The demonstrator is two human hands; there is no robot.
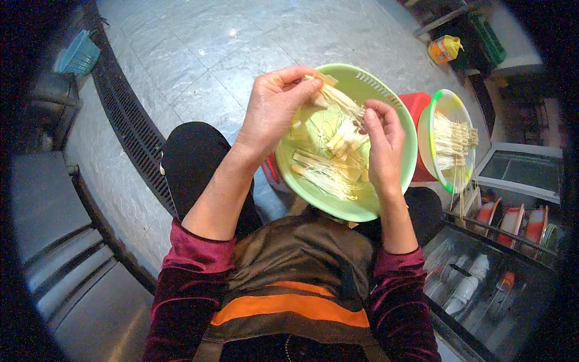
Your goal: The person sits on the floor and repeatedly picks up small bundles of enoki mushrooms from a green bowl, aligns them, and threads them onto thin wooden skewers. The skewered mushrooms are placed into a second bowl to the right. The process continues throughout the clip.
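Over a green plastic basin (407, 158), a small bundle of pale enoki mushrooms (340, 98) stretches between my two hands. Thumb and fingers of my left hand (278, 104) pinch its upper end, where a flat yellowish strip shows. My right hand (385, 140) has its thumb and fingers at the lower, thinner end. Loose enoki strands (323, 174) lie in the basin below, beside several more pale yellowish pieces (346, 145). The basin is at my knees, its right side partly behind my right hand.
Skewered enoki rolls (452, 138) lie in a second basin (427, 135) at right, by a red container (414, 106). Bowls stand on a rack (511, 221). A floor drain grate (131, 122) runs along the left, near a blue basket (81, 52). A yellow-orange bag (443, 50) sits far right.
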